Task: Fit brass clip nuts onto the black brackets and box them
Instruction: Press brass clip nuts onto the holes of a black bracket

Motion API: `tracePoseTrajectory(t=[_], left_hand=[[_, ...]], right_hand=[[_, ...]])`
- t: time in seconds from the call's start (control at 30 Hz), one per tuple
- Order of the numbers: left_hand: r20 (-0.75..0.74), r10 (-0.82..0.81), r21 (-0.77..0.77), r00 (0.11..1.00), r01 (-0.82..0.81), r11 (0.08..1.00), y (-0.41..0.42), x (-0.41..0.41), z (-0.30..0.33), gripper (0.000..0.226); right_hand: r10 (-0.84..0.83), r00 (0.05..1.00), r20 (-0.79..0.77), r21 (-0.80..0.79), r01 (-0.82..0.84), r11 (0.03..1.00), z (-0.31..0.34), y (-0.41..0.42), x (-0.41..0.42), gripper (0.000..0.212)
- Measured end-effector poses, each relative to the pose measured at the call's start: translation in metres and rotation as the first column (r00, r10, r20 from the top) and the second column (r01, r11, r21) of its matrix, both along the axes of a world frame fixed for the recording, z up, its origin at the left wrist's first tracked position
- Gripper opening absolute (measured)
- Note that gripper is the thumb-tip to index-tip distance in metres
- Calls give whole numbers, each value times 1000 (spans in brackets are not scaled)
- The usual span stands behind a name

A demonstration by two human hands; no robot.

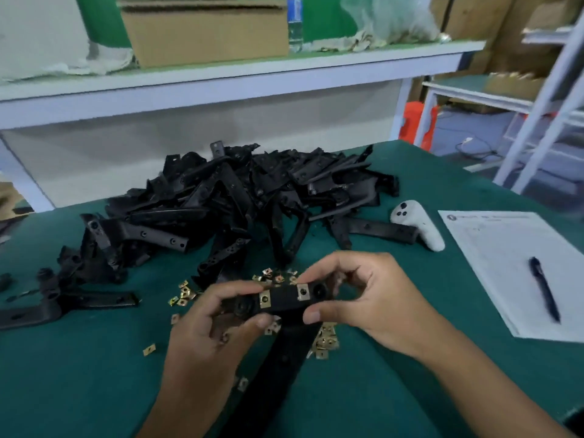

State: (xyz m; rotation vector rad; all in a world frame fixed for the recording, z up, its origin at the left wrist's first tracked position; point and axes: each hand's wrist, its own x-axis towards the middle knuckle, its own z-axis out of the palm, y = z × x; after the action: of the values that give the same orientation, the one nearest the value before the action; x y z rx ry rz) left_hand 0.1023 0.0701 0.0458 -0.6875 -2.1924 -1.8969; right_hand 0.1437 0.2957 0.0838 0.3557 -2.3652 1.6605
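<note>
We hold the bracket [281, 300] just above the loose clip nuts [327, 339], left hand [202, 327] and right hand [357, 295] gripping its ends; the two fitted nuts look seated, though blur could hide one sitting crooked and working loose.

Both forearms reach forward, meeting near the middle. The left hand [202, 324] and right hand [363, 298] each curl thumb and fingers around the black bracket [281, 300], 2 grips at opposite ends.

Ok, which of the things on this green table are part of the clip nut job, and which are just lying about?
Part of the job:
- bracket held in left hand and right hand, two clip nuts on it
- loose brass clip nuts
- pile of black brackets

Lying about:
- white controller
- paper sheet with pen
- cardboard box on shelf
</note>
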Motion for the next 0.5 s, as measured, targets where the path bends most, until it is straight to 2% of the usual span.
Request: tracePoseTrajectory(t=[0.13, 0.23, 0.33, 0.5], left_hand=[[-141, -178, -115, 974, 163, 980, 39, 23, 11, 25], [-191, -271, -121, 943, 251, 960, 81, 49, 17, 23], [-224, -403, -125, 887, 384, 915, 124, 80, 24, 22], [-330, -543, -248, 772, 484, 839, 190, 132, 31, 20]], right_hand=[[-189, 969, -161, 93, 205, 974, 6, 31, 64, 30], [-323, 912, -253, 104, 358, 928, 10, 54, 116, 31], [-452, 852, -266, 80, 486, 870, 12, 81, 170, 29], [-638, 735, -231, 66, 666, 743, 6, 118, 257, 28]])
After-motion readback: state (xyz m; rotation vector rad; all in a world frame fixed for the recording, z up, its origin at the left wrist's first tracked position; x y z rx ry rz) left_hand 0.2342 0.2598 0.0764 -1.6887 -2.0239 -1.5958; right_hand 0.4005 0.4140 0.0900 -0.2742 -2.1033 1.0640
